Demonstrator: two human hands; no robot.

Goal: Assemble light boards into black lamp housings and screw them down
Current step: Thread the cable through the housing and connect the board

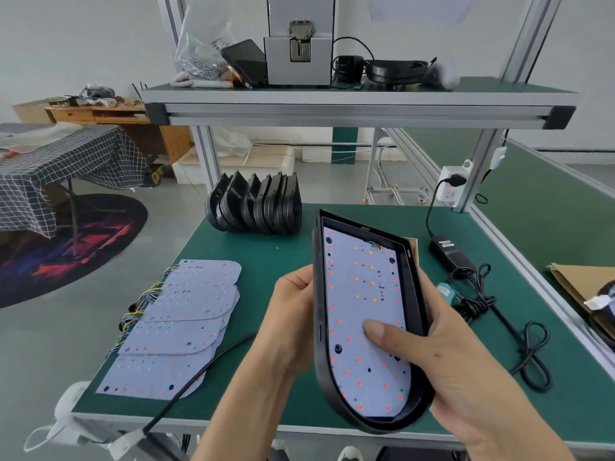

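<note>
A black lamp housing (318, 331) is held tilted above the green table, with a white light board (357, 311) dotted with red and orange LEDs lying inside it. My left hand (289, 314) grips the housing's left wall from outside. My right hand (442, 357) wraps round its right wall and underside, thumb pressing down on the board. A fanned pile of several more light boards (176, 324) with coloured wires lies at the table's left. Several empty black housings (256, 204) stand on edge in a row at the back.
A black power adapter (449, 252) with a coiled cable (529, 357) lies to the right. A black cable (199, 371) crosses the front left edge. A socket strip (451, 186) hangs on the frame post. The upper shelf (359, 101) carries a grey screw feeder (299, 41).
</note>
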